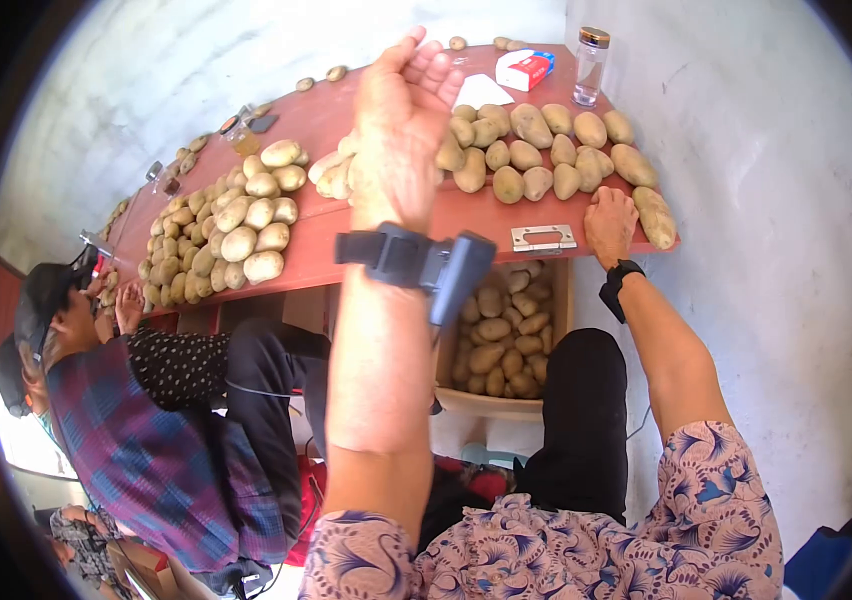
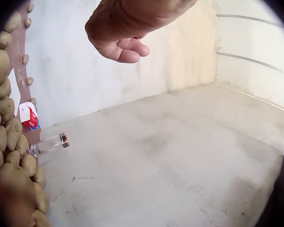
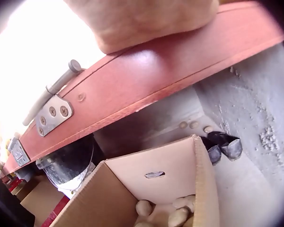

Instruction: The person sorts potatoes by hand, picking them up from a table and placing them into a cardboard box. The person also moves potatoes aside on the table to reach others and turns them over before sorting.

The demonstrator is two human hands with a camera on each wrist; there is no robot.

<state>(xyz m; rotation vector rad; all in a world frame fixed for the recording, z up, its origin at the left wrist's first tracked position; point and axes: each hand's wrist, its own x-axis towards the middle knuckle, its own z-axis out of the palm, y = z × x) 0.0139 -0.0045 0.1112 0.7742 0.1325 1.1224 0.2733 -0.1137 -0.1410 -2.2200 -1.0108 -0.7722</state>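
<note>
My left hand (image 1: 401, 115) is raised above the red table (image 1: 331, 235), palm up, its fingers loosely bent and holding nothing. The left wrist view shows the same hand (image 2: 130, 26) against the wall. At the table's right front edge rests my right hand (image 1: 611, 222), beside a long potato (image 1: 655, 217); its fingers are bent, with nothing seen in them. In the right wrist view only part of this hand (image 3: 154, 21) shows on the red edge. Rows of potatoes (image 1: 531, 125) lie behind the two hands, and the left forearm hides part of them.
A potato pile (image 1: 238, 244) covers the table's left part. A glass jar (image 1: 591, 68) and a red and white box (image 1: 524, 70) stand at the back right. Below the edge is a carton (image 3: 156, 172) with potatoes. Another person (image 1: 161, 430) sits at the left.
</note>
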